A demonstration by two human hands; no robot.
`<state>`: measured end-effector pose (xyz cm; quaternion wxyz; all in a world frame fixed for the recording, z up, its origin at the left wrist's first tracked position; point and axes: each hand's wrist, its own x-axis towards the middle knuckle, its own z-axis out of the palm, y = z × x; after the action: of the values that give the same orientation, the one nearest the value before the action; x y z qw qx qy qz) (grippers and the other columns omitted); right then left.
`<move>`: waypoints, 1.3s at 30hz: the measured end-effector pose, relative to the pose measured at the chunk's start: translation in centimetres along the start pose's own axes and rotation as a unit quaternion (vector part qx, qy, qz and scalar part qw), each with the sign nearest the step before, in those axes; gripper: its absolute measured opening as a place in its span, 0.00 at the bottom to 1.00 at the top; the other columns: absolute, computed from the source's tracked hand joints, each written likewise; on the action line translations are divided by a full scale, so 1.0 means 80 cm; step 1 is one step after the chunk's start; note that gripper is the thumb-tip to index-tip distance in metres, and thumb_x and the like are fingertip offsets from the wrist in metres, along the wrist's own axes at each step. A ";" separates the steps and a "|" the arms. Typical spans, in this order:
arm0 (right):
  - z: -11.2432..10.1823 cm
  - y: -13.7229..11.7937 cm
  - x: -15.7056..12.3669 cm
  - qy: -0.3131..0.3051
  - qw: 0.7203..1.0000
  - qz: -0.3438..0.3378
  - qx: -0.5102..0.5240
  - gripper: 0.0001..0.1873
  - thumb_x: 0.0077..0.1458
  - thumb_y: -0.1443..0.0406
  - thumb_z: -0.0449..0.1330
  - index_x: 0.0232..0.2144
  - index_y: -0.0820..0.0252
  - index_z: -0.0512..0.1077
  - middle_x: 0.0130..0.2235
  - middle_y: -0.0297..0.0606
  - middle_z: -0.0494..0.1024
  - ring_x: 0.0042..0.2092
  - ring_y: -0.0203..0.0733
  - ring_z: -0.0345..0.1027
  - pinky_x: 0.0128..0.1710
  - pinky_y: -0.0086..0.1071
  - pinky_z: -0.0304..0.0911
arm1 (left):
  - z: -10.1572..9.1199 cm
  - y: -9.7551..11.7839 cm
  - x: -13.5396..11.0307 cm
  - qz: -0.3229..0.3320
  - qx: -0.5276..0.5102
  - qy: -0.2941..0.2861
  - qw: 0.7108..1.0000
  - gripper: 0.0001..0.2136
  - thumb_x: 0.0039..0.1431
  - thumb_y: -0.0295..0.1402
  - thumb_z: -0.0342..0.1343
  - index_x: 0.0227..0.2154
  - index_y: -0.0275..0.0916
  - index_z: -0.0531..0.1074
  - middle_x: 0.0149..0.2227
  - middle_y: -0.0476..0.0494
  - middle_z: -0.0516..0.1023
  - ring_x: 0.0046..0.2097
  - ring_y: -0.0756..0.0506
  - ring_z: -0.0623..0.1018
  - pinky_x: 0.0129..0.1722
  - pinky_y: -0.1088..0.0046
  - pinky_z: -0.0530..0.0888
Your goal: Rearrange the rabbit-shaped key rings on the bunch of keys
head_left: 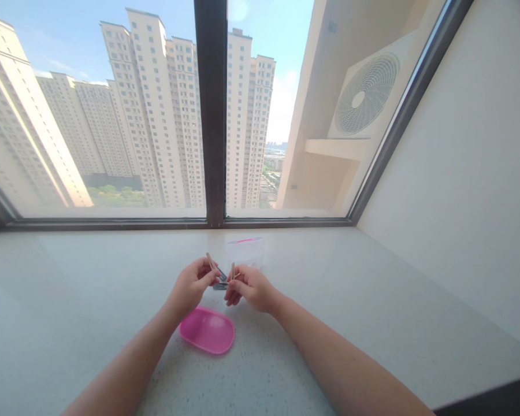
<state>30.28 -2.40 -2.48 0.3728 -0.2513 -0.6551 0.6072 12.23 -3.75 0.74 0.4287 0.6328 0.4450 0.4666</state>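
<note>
My left hand [196, 283] is closed, its thumb and fingers pinching a thin, light wooden piece [210, 261] that sticks up past the fingertips. Close beside it, my right hand [248, 288] is closed on similar thin wooden pieces [233, 270]. Whether these are plain sticks or small wooden clips I cannot tell. Between the two hands is a small dark grey, shiny thing [219, 286], partly hidden by the fingers. A pink oval tray [208, 332] lies just below my left wrist, apart from the wooden pieces.
Beyond my right hand, a clear zip bag [247, 249] with a pink seal lies on the pale speckled sill [91, 300]. A dark-framed window [214, 144] closes off the back, and a white wall [455, 173] rises on the right.
</note>
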 end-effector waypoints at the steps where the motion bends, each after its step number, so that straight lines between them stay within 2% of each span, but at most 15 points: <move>1: -0.001 0.002 0.001 -0.003 1.000 0.004 -0.021 0.10 0.54 0.60 0.57 0.34 0.62 0.63 0.23 0.34 0.74 0.23 0.35 0.69 0.23 0.28 0.65 | 0.000 -0.001 0.000 -0.001 -0.004 -0.006 1.000 0.10 0.51 0.38 0.55 0.32 0.36 0.68 0.28 0.46 0.76 0.31 0.46 0.75 0.34 0.70 0.71; 5: -0.006 0.009 0.003 -0.006 0.997 0.016 -0.077 0.07 0.55 0.63 0.54 0.35 0.61 0.62 0.22 0.30 0.71 0.20 0.32 0.65 0.21 0.25 0.62 | 0.002 -0.005 0.001 -0.003 0.005 -0.022 1.000 0.10 0.51 0.38 0.55 0.32 0.36 0.67 0.27 0.46 0.75 0.30 0.47 0.74 0.32 0.71 0.70; 9: -0.007 0.008 0.003 0.003 0.995 0.007 -0.095 0.05 0.56 0.65 0.52 0.36 0.61 0.62 0.22 0.30 0.71 0.20 0.31 0.65 0.20 0.24 0.60 | 0.003 -0.010 0.001 -0.004 0.031 -0.055 0.998 0.10 0.53 0.38 0.53 0.33 0.36 0.67 0.26 0.47 0.73 0.29 0.48 0.72 0.31 0.71 0.69; 12: -0.005 0.004 0.003 0.006 0.994 0.003 -0.107 0.04 0.57 0.65 0.52 0.35 0.61 0.62 0.22 0.30 0.70 0.20 0.31 0.65 0.20 0.23 0.60 | 0.003 -0.014 0.000 -0.004 0.058 -0.059 0.997 0.10 0.53 0.38 0.53 0.34 0.36 0.68 0.26 0.47 0.74 0.29 0.48 0.73 0.32 0.71 0.69; 18: -0.004 0.001 0.003 0.010 0.994 0.000 -0.111 0.05 0.57 0.64 0.52 0.35 0.61 0.62 0.22 0.30 0.70 0.20 0.31 0.64 0.20 0.23 0.60 | 0.002 -0.015 -0.001 0.004 0.075 -0.058 0.995 0.10 0.52 0.39 0.54 0.33 0.36 0.69 0.27 0.47 0.74 0.30 0.48 0.73 0.32 0.72 0.69; 24: -0.007 0.001 0.003 0.020 0.994 -0.006 -0.109 0.06 0.57 0.63 0.53 0.35 0.61 0.62 0.21 0.30 0.69 0.20 0.31 0.64 0.19 0.23 0.59 | 0.004 -0.011 -0.002 0.009 0.058 -0.093 0.994 0.09 0.55 0.37 0.51 0.33 0.36 0.68 0.26 0.49 0.71 0.29 0.49 0.70 0.31 0.72 0.69; 33: -0.007 -0.003 0.001 0.050 0.989 -0.046 -0.134 0.07 0.58 0.62 0.52 0.37 0.61 0.62 0.23 0.31 0.69 0.20 0.30 0.63 0.21 0.24 0.60 | 0.006 -0.009 -0.004 0.024 0.059 -0.097 0.993 0.08 0.56 0.35 0.51 0.34 0.36 0.67 0.26 0.48 0.70 0.29 0.49 0.69 0.31 0.72 0.68; 39: -0.014 0.000 0.005 0.046 0.988 -0.001 -0.147 0.05 0.57 0.64 0.51 0.34 0.61 0.63 0.21 0.29 0.68 0.18 0.29 0.61 0.18 0.22 0.57 | 0.009 -0.004 -0.007 0.038 0.026 -0.109 0.993 0.10 0.56 0.36 0.52 0.38 0.36 0.67 0.28 0.46 0.71 0.32 0.48 0.72 0.33 0.70 0.69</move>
<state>30.94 -1.42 -2.43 0.3622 -0.3304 -0.7194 0.4921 12.76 -4.33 0.14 0.4400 0.7074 0.3834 0.3988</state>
